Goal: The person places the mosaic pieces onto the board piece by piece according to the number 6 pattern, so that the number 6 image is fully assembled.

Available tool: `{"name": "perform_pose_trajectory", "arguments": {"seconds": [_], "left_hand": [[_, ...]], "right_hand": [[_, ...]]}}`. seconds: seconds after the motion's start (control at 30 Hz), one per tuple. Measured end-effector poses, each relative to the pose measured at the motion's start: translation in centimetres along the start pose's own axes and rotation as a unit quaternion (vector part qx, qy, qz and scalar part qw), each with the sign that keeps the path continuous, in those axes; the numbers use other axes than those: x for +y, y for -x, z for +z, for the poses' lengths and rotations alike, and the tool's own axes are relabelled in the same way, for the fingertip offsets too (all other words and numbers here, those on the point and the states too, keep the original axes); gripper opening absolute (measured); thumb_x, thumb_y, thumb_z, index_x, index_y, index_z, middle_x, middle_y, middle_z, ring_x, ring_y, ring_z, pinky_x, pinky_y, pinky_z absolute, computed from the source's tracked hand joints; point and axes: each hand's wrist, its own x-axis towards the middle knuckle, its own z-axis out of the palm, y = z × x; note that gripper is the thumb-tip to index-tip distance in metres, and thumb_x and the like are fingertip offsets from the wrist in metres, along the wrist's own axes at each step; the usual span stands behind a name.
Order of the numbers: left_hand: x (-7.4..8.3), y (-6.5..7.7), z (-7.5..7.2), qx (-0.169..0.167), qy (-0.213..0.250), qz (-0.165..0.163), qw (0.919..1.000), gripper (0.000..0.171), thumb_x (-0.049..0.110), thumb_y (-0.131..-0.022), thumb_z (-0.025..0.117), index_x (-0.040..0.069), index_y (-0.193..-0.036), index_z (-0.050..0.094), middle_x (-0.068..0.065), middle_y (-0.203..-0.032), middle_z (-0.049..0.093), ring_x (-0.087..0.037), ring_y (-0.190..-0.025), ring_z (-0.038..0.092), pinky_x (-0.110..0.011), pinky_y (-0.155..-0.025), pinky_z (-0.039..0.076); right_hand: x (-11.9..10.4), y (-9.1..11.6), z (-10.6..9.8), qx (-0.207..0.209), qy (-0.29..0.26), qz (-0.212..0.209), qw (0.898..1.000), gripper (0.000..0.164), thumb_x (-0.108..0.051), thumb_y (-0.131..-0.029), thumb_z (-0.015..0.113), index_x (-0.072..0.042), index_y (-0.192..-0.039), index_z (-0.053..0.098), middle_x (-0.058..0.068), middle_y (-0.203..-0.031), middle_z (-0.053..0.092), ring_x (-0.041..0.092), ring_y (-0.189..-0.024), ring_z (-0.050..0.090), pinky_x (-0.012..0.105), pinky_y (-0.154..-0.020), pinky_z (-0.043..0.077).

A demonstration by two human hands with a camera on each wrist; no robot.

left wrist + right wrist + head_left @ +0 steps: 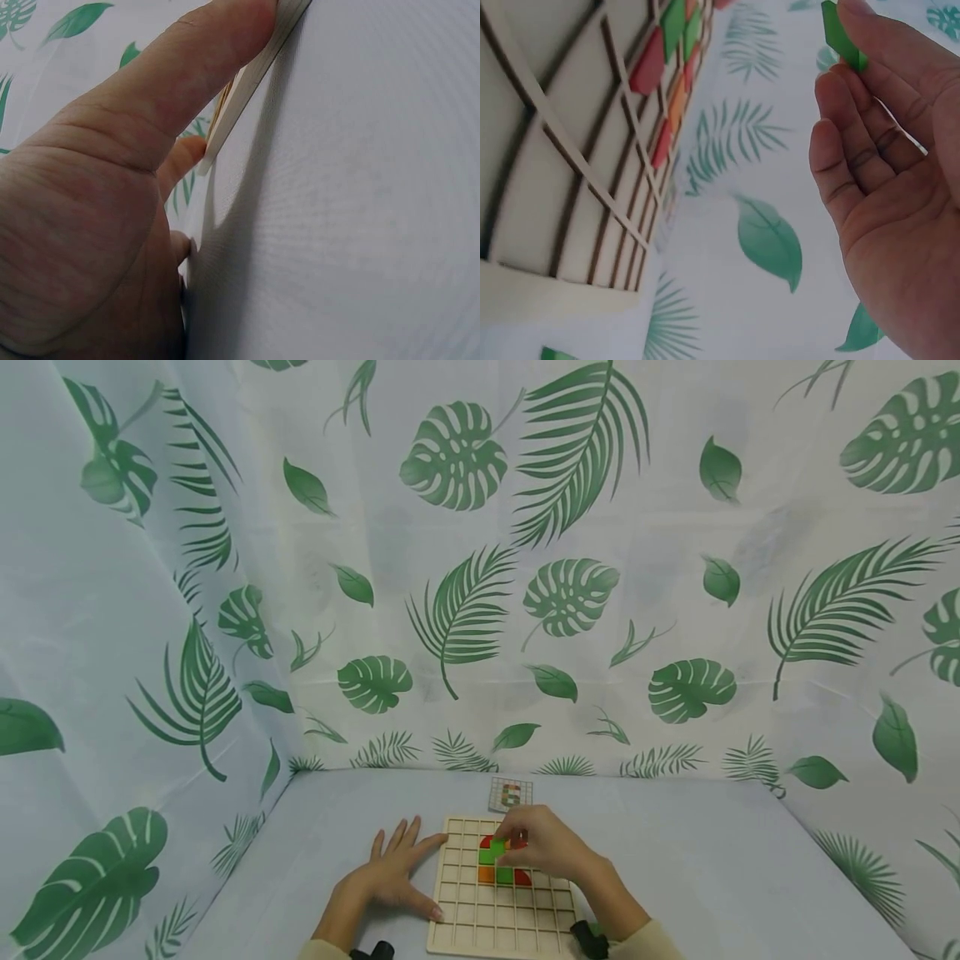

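Note:
A wooden grid board (480, 927) lies on the table, with flat red, orange (487, 874) and green tiles (505, 876) set in its middle cells. Between thumb and fingertips, my right hand (543, 843) pinches a green tile (844, 37) above that cluster. The right wrist view shows this tile apart from the board, and the other fingers (862, 150) curve loosely. My left hand (390, 872) is spread at the board's left side; its thumb (187, 67) and index finger touch the edge. Part of the tile cluster is hidden behind the right hand.
Behind the board lies a small card (512, 795) with a coloured pattern on a grid. A leaf-printed white cloth (480, 718) hangs at the back and sides. At the lower left of the right wrist view shows a small green piece (557, 353), its kind unclear.

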Motion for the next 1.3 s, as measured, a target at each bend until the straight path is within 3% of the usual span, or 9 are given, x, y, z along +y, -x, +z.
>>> {"name": "perform_pose_trajectory", "arguments": {"seconds": [0.1,0.3,0.47,0.73,1.3], "left_hand": [[0.0,0.0,-0.1,0.001,0.003,0.002,1.0,0.119,0.07,-0.061,0.09,0.035,-0.161,0.036,-0.024,-0.174,0.008,-0.05,-0.16,0.002,-0.077,-0.121,-0.005],[0.0,0.1,-0.2,0.001,0.006,0.003,1.0,0.119,0.07,-0.061,0.09,0.035,-0.161,0.036,-0.024,-0.174,0.008,-0.05,-0.16,0.001,-0.077,-0.121,-0.006],[-0.1,0.0,-0.1,0.002,0.004,0.001,1.0,0.119,0.071,-0.061,0.089,0.036,-0.161,0.037,-0.024,-0.174,0.009,-0.05,-0.16,0.002,-0.077,-0.121,-0.005],[-0.2,-0.1,0.0,0.003,0.007,0.007,0.9999,0.119,0.072,-0.061,0.089,0.035,-0.161,0.037,-0.024,-0.174,0.007,-0.05,-0.16,0.001,-0.077,-0.121,-0.006],[-0.3,-0.3,0.2,-0.002,0.006,-0.005,1.0,0.12,0.074,-0.059,0.089,0.037,-0.161,0.037,-0.023,-0.174,0.008,-0.048,-0.161,0.001,-0.077,-0.121,-0.006]], "right_hand": [[-0.3,-0.1,0.5,-0.016,-0.013,0.019,1.0,0.022,-0.016,-0.082,0.089,-0.011,-0.1,0.079,0.0,-0.097,0.072,0.01,-0.083,0.064,0.022,-0.071,0.057],[-0.1,-0.1,1.6,-0.044,-0.013,0.004,0.999,0.018,-0.009,-0.081,0.089,-0.009,-0.096,0.078,0.0,-0.093,0.073,0.007,-0.08,0.065,0.02,-0.07,0.058],[0.2,-0.1,2.3,-0.064,0.013,-0.007,0.998,0.019,-0.013,-0.078,0.092,-0.012,-0.093,0.08,-0.004,-0.088,0.071,0.003,-0.077,0.064,0.018,-0.069,0.056],[0.2,-0.1,2.8,-0.085,0.03,0.01,0.996,0.019,-0.017,-0.077,0.092,-0.014,-0.092,0.081,-0.008,-0.088,0.071,-0.002,-0.073,0.059,0.017,-0.065,0.054],[-0.4,-0.2,3.3,-0.111,0.063,0.021,0.992,0.022,-0.022,-0.076,0.093,-0.013,-0.093,0.083,-0.011,-0.086,0.077,-0.007,-0.073,0.063,0.014,-0.067,0.054]]}}
